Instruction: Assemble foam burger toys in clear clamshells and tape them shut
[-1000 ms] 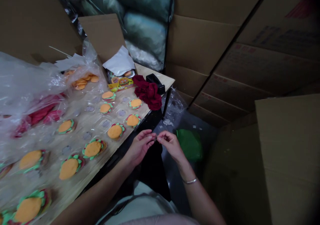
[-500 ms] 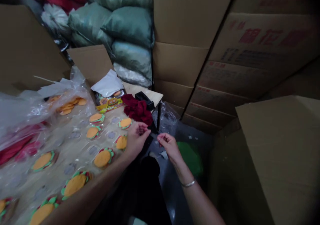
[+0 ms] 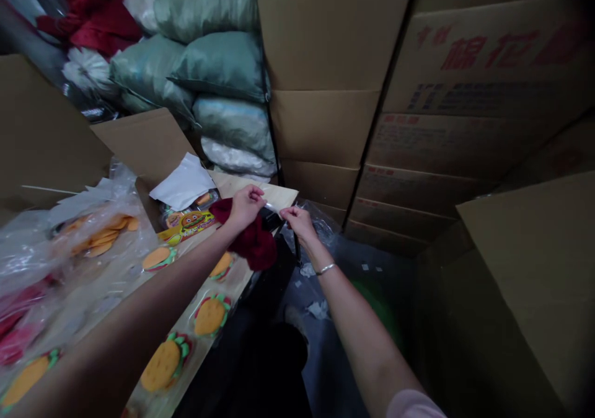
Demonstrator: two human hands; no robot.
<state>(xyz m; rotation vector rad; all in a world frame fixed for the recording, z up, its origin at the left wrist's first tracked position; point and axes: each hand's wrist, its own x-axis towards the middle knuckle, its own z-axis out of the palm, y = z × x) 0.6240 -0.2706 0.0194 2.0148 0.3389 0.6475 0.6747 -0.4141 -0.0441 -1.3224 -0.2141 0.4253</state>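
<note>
Above the table's far corner, my left hand point(image 3: 246, 208) is closed in a pinch on one end of a short, clear, shiny strip point(image 3: 272, 208) that looks like tape. My right hand point(image 3: 301, 224) pinches the other end, so the strip spans the gap between them. Just below it sits a black object point(image 3: 271, 222) resembling a tape dispenser, partly hidden by the hands. Dark red cloth point(image 3: 258, 247) lies under my left hand, at the table edge. Several toy hamburgers point(image 3: 211, 316) with orange buns lie on the table, some covered by my left forearm.
An open carton point(image 3: 139, 136) with white paper point(image 3: 182, 182) and a yellow printed box point(image 3: 193, 222) stands on the table. Orange pieces point(image 3: 105, 235) lie in clear plastic at left. Stacked cartons point(image 3: 325, 126) and green sacks point(image 3: 223, 64) rise behind; an open carton point(image 3: 534, 250) stands at right.
Both hands have moved up and away, to the table corner by the black object. The clear strip now shows stretched between them. The view has shifted too.
</note>
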